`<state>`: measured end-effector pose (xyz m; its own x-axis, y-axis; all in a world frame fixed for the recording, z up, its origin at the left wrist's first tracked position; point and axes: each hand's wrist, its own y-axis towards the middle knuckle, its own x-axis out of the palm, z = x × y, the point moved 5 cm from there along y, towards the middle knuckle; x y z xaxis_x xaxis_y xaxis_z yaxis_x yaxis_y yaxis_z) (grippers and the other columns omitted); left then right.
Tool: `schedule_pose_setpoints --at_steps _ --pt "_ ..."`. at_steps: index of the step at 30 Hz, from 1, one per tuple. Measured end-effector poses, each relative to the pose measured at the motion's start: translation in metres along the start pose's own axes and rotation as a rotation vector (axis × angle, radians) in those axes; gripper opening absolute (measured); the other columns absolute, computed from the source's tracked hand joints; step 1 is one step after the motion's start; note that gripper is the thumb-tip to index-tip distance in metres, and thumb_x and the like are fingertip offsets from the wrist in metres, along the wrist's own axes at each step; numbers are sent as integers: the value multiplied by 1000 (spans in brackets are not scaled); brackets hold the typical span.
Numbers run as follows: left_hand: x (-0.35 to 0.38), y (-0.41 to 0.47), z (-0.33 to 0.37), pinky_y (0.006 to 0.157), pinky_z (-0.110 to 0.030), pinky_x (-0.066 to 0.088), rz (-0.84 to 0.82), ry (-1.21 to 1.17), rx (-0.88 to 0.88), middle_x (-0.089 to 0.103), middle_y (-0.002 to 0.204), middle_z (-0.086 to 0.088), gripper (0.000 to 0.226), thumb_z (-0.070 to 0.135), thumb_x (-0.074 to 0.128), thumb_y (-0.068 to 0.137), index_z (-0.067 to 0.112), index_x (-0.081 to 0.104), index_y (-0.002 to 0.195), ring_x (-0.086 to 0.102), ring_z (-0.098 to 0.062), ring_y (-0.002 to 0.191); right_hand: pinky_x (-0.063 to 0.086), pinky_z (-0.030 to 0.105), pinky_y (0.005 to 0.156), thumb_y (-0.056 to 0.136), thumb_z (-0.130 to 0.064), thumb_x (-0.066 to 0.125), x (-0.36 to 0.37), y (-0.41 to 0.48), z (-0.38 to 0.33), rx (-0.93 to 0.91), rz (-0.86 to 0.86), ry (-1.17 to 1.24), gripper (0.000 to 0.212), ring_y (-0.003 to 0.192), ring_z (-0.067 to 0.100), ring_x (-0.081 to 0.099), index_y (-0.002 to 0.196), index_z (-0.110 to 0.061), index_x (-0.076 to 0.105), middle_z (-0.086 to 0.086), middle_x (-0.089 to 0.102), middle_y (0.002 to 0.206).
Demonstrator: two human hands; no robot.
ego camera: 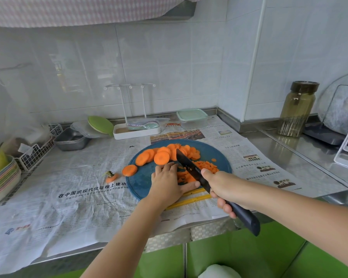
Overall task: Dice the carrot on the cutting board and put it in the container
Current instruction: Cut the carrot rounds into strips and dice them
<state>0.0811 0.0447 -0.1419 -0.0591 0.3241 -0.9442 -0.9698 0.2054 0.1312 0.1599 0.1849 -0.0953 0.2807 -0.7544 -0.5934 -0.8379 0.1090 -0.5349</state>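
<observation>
1. Right grip (pixel 223 185): I read it as clenched round the dark handle of the knife (pixel 189 165). The thumb lies along the top, by the blade's heel, and the forearm enters from 4 o'clock. The blade points toward 11 o'clock, with its edge down among cut carrot.

2. Left grip (pixel 166 181): released, palm down on the cutting board (pixel 143 183). The fingers extend toward 12 o'clock with their tips just beside the blade's left face. The thumb spreads toward 3 o'clock, close to the blade. The fingertips hide whatever lies beneath them.

3. Task items: the carrot slices (pixel 161 157) overlap in a pile at the board's 12 o'clock. The diced carrot (pixel 207 166) lies at its 3 o'clock, right of the blade. One slice sits apart at 9 o'clock. The container (pixel 192 118) stands lidded beyond the board at 12 o'clock, well apart from it.

4. Surface: the round blue board rests on newspaper (pixel 78 189) spread over the steel table (pixel 289 157). A carrot top (pixel 111 176) lies on the paper just off the board at 9 o'clock.

5. Room: white tiled wall (pixel 169 67) behind; a glass jar (pixel 297 109) at 2 o'clock; a metal tray (pixel 70 139) at 10 o'clock.
</observation>
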Motion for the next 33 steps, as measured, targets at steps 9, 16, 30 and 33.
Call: schedule_pose_setpoints --at_steps 9,16,30,33 --pt "-1 3 -4 113 -46 15 -69 42 13 22 156 1 103 83 41 70 19 25 149 15 -26 140 37 20 40 98 -66 24 1 0 2 25 -15 44 64 34 14 38 76 -10 46 1 43 39" --pt "-2 -5 -1 110 -43 21 -44 108 65 30 151 3 93 82 41 72 24 35 144 21 -25 135 35 18 39 97 -66 23 0 -2 2 33 -8 47 63 31 14 37 74 -11 44 0 42 35" --pt "-2 -23 13 98 -35 41 288 -205 75 52 128 -4 67 50 61 85 15 40 139 48 -23 118 36 20 39 100 -61 21 -2 5 4 -12 -2 9 62 35 15 39 76 -9 45 3 44 44" --pt "-6 -24 18 92 -31 44 352 -260 138 53 124 -3 58 41 66 85 15 48 133 50 -21 114 35 17 36 100 -62 23 -4 8 3 -6 -5 27 61 28 13 37 77 -9 45 0 43 37"
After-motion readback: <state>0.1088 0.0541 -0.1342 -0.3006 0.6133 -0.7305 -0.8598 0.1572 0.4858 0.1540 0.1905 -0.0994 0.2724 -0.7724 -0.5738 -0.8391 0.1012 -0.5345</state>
